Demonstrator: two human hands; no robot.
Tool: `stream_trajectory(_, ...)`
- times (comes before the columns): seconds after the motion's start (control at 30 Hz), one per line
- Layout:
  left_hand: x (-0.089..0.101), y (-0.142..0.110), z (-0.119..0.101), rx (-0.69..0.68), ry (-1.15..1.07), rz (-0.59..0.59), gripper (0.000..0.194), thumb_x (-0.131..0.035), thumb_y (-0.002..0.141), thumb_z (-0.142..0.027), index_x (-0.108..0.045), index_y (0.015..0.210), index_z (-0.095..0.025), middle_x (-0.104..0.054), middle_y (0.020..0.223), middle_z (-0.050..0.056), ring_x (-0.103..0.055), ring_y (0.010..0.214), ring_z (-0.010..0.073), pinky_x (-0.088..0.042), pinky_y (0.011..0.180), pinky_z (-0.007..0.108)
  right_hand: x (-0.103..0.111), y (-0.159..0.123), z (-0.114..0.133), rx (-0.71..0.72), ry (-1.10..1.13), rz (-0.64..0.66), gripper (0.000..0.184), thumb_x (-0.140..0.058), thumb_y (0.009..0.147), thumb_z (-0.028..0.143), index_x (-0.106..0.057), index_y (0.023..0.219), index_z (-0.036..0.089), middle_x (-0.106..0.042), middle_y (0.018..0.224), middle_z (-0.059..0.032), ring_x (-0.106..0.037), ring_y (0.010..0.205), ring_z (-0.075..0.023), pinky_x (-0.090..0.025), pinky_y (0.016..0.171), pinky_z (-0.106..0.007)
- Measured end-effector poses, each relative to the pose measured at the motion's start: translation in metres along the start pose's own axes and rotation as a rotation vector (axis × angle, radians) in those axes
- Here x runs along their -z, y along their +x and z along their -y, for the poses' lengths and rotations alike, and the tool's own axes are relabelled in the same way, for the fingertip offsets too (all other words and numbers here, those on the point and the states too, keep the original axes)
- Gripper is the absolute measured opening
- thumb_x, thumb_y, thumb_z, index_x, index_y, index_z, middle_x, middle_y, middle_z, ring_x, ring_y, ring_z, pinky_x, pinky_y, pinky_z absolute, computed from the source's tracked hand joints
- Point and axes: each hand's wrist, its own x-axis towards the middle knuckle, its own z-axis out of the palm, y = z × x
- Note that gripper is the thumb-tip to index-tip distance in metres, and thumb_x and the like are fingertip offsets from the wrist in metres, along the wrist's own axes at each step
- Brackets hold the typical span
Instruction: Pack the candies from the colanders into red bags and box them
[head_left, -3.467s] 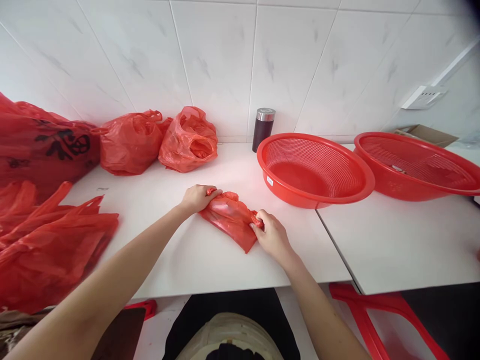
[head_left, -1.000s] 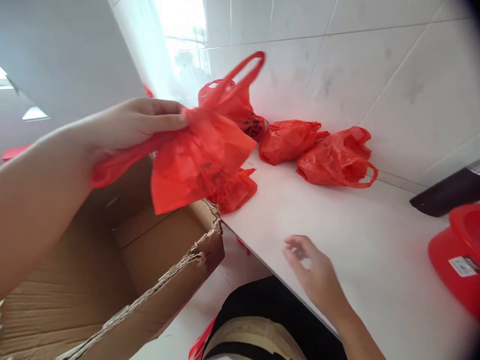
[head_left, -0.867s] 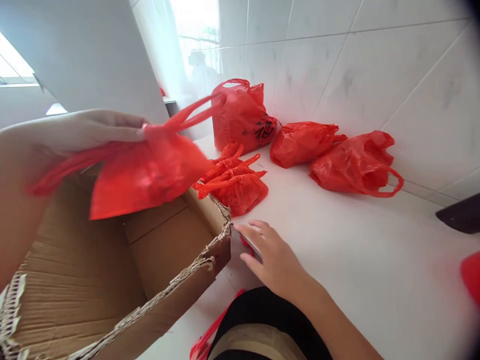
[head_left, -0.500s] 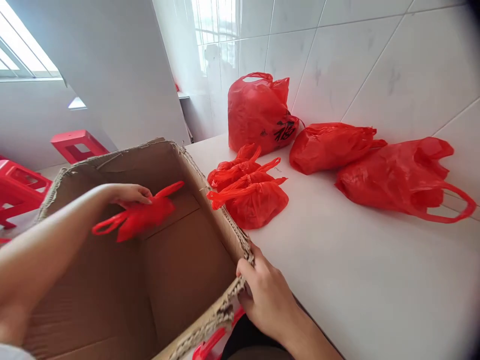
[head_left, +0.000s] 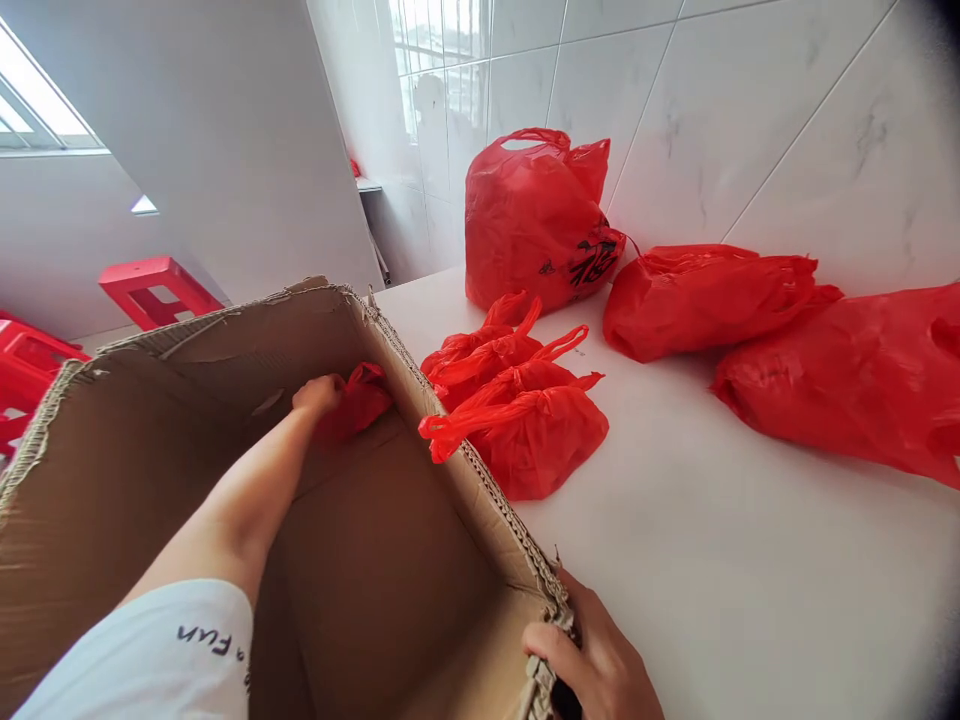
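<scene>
My left hand [head_left: 318,394] reaches deep into an open cardboard box [head_left: 491,505], its fingers closed on a small red plastic bag [head_left: 361,402]. That bag is low in the box's far right corner; what it contains is hidden. With the thumb inside and fingers outside, my right hand [head_left: 600,650] grips the box's torn rim at the near right corner. Just beyond the right wall, several small knotted red bags [head_left: 540,430] stand in a row on a white table [head_left: 675,560]. The tied handles of the nearest one hang over the rim.
Against the tiled wall stands a large red bag [head_left: 532,225] with black print. Two more red bags, a middle one [head_left: 705,300] and a right one [head_left: 847,380], lie along the wall. Red plastic stools [head_left: 154,280] are on the floor to the left.
My left hand has carried the small red bag forward and down into the far right corner of the box. My right hand still holds the rim. The view has shifted slightly.
</scene>
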Motion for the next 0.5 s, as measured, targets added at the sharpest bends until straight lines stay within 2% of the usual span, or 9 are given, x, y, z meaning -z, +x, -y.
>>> stream_trajectory(0.13,-0.001,-0.001,-0.009,-0.014,-0.085,-0.163,0.036,-0.058,0.09,-0.033,-0.056,0.122,-0.015,-0.059,0.122,0.01,-0.06,0.104,0.0237,-0.052,0.087,0.045,0.002,0.002,0.002,-0.002,-0.022,0.015,0.026,-0.056,0.067,0.015,-0.058,0.09,0.027,-0.042,0.138,-0.0066,-0.059,0.093,-0.0208,-0.051,0.069,-0.027)
stream_trajectory(0.2,0.011,-0.003,-0.021,-0.026,-0.146,-0.259,0.036,-0.058,0.091,-0.033,-0.056,0.122,-0.015,-0.058,0.123,0.01,-0.06,0.104,0.0236,-0.052,0.087,0.045,0.002,0.003,0.002,0.011,0.012,-0.003,0.025,-0.056,0.067,0.017,-0.058,0.09,0.026,-0.039,0.14,-0.0079,-0.058,0.095,-0.0217,-0.051,0.071,-0.028)
stream_trajectory(0.27,0.034,-0.007,-0.043,-0.068,-0.218,-0.363,0.035,-0.058,0.091,-0.033,-0.056,0.121,-0.015,-0.059,0.121,0.01,-0.061,0.103,0.0231,-0.052,0.087,0.045,0.002,0.004,0.002,0.025,0.044,-0.025,0.026,-0.056,0.066,0.019,-0.058,0.091,0.025,-0.037,0.141,-0.0087,-0.057,0.098,-0.0227,-0.051,0.074,-0.029)
stream_trajectory(0.37,0.077,-0.033,-0.097,-0.235,-0.327,-0.49,0.032,-0.051,0.093,-0.028,-0.053,0.121,-0.011,-0.063,0.111,0.01,-0.061,0.097,0.02,-0.05,0.086,0.04,0.002,0.006,0.003,0.026,0.086,-0.036,0.032,-0.056,0.062,0.018,-0.059,0.093,0.025,-0.037,0.139,-0.0088,-0.057,0.097,-0.0223,-0.05,0.074,-0.03)
stream_trajectory(0.43,0.099,-0.069,-0.142,-0.42,-0.381,-0.527,0.031,-0.046,0.094,-0.024,-0.051,0.123,-0.015,-0.063,0.111,0.007,-0.06,0.091,0.0149,-0.049,0.081,0.031,0.004,0.007,0.005,0.014,0.106,-0.042,0.037,-0.056,0.058,0.015,-0.06,0.093,0.026,-0.039,0.137,-0.0086,-0.056,0.097,-0.0225,-0.049,0.074,-0.03)
stream_trajectory(0.5,0.107,-0.117,-0.187,-0.629,-0.394,-0.508,0.025,-0.049,0.092,-0.029,-0.056,0.115,-0.024,-0.065,0.105,0.0,-0.06,0.087,0.0117,-0.048,0.077,0.024,0.006,0.009,0.009,-0.007,0.12,-0.057,0.041,-0.056,0.054,0.012,-0.06,0.092,0.025,-0.041,0.136,-0.0082,-0.056,0.099,-0.0233,-0.049,0.075,-0.03)
